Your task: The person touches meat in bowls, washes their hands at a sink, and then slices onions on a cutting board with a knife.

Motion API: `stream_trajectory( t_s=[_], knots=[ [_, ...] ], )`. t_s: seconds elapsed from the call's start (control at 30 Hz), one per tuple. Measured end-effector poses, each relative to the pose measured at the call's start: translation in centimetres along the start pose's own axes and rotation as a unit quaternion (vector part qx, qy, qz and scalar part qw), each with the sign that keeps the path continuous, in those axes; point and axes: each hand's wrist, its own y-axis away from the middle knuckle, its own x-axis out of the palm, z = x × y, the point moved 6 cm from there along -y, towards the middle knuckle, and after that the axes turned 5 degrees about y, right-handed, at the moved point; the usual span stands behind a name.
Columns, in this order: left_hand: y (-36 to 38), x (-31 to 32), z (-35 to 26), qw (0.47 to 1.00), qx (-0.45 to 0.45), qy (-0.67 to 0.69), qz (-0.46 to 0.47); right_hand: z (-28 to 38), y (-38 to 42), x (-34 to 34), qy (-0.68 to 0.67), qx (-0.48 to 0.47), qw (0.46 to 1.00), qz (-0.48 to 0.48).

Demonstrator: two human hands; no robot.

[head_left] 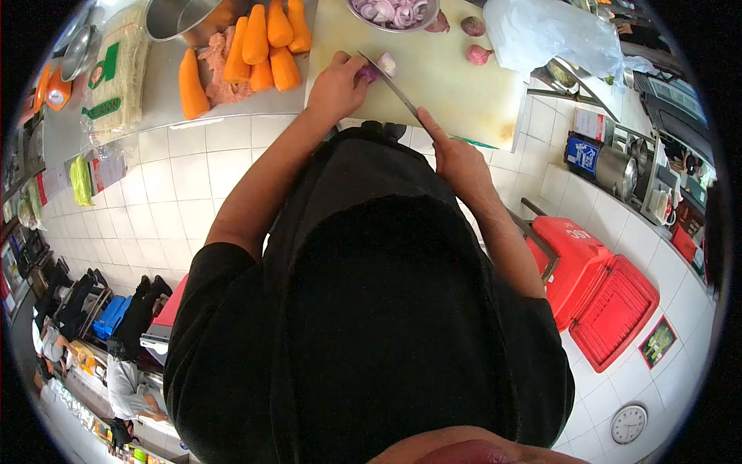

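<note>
My left hand [338, 89] is closed, its fingertips pressed on a purple shallot [367, 73] at the left part of the pale cutting board [464, 97]. In my right hand [460, 162] is the handle of a kitchen knife [396, 91]. Its narrow blade slants up and left across the board, the tip close to my left fingers. Just beyond the blade lies a cut shallot piece [387, 64], pale with a purple tint. A metal bowl [355, 13] of sliced shallots stands at the board's far edge. Whole shallots [479, 54] lie to the right of it.
Several peeled carrots [256, 37] sit left of the board beside pinkish ground meat [219, 73]. Further left are a metal pot [171, 29] and a bag of dried noodles [117, 73]. A plastic bag [545, 35] covers the board's far right. An open red cooler [572, 255] stands at right.
</note>
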Motion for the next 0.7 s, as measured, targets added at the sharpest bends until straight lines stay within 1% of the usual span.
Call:
stream_trajectory(
  t_s=[0.13,0.2,0.23,0.33,0.4,0.53,0.63,0.7],
  knots=[
    [-0.1,0.0,0.0,1.0,-0.003,-0.002,-0.001,-0.4,-1.1,1.3,-0.013,-0.015,1.0,-0.016],
    [0.2,0.4,-0.2,1.0,-0.01,-0.001,0.002,-1.8,-4.0,5.5,-0.055,-0.02,0.998,-0.038],
    [0.2,0.6,0.1,1.0,-0.011,0.0,0.003,-2.3,-5.1,6.4,-0.074,-0.025,0.996,-0.053],
    [0.3,0.5,0.5,1.0,-0.018,0.006,0.0,-0.8,-3.6,3.0,-0.042,-0.02,0.999,-0.016],
    [0.0,0.4,0.5,1.0,-0.013,0.007,-0.002,-0.1,-1.9,1.5,-0.029,-0.022,0.999,-0.021],
    [0.1,0.1,-0.2,1.0,-0.009,0.0,-0.016,-0.2,-1.6,2.0,-0.034,-0.026,0.999,-0.017],
    [0.3,0.3,-0.2,1.0,-0.01,0.007,-0.01,-0.6,-4.5,4.2,-0.046,-0.01,0.999,-0.002],
    [0.1,-0.2,0.0,1.0,-0.014,0.001,-0.015,0.2,-3.9,1.9,-0.033,-0.013,0.999,-0.001]
  ],
)
